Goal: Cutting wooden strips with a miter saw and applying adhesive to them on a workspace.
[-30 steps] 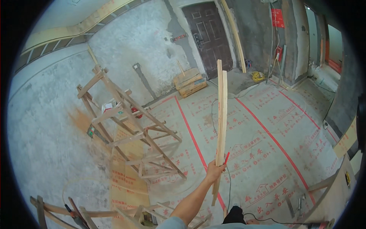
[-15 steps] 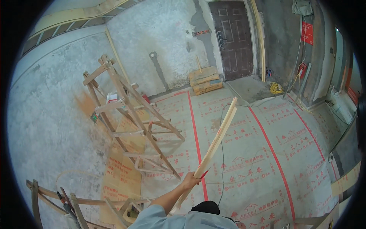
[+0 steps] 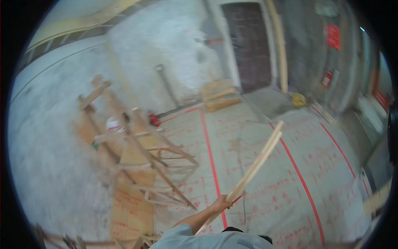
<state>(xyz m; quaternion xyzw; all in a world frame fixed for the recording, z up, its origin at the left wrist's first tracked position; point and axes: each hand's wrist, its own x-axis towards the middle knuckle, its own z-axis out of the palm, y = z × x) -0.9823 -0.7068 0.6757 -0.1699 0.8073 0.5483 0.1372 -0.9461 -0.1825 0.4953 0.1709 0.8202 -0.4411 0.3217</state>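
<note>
- Right hand (image 3: 220, 203): fingers closed round the lower part of a long wooden batten (image 3: 253, 166); sleeve is light grey-blue, arm comes up from the lower edge.
- Left hand: not in shot, can't tell its state.
- Batten: pale raw timber, thin, straight, rectangular section; tilted, low end at the hand, top end leaning up & to the right, over the floor (image 3: 265, 207). Looks like 2 strips side by side at the top end, but blur makes it unsure.
- Containers: none clear. A small white & red item (image 3: 112, 123) sits on the trestle, too blurred to tell what's in it.
- Wooden trestle frame (image 3: 137, 145): rough timber, crossed legs & rungs, stands left of the hand, near the wall, well apart from the batten.
- Floor: covered w/ pale protective sheeting, printed in red, w/ long red tape lines (image 3: 209, 157); a brown cardboard sheet (image 3: 132, 207) lies under & in front of the trestle.
- Wall (image 3: 54, 166): grey bare plaster, rough.
- Back: dark door (image 3: 251, 45), stack of pale boards (image 3: 219, 95) on the floor beside it, a long pale plank (image 3: 280, 50) leaning upright right of the door, a yellow item (image 3: 297, 99) on the floor further right.
- Thin cable (image 3: 242, 207) runs on the floor just beside the hand.
</note>
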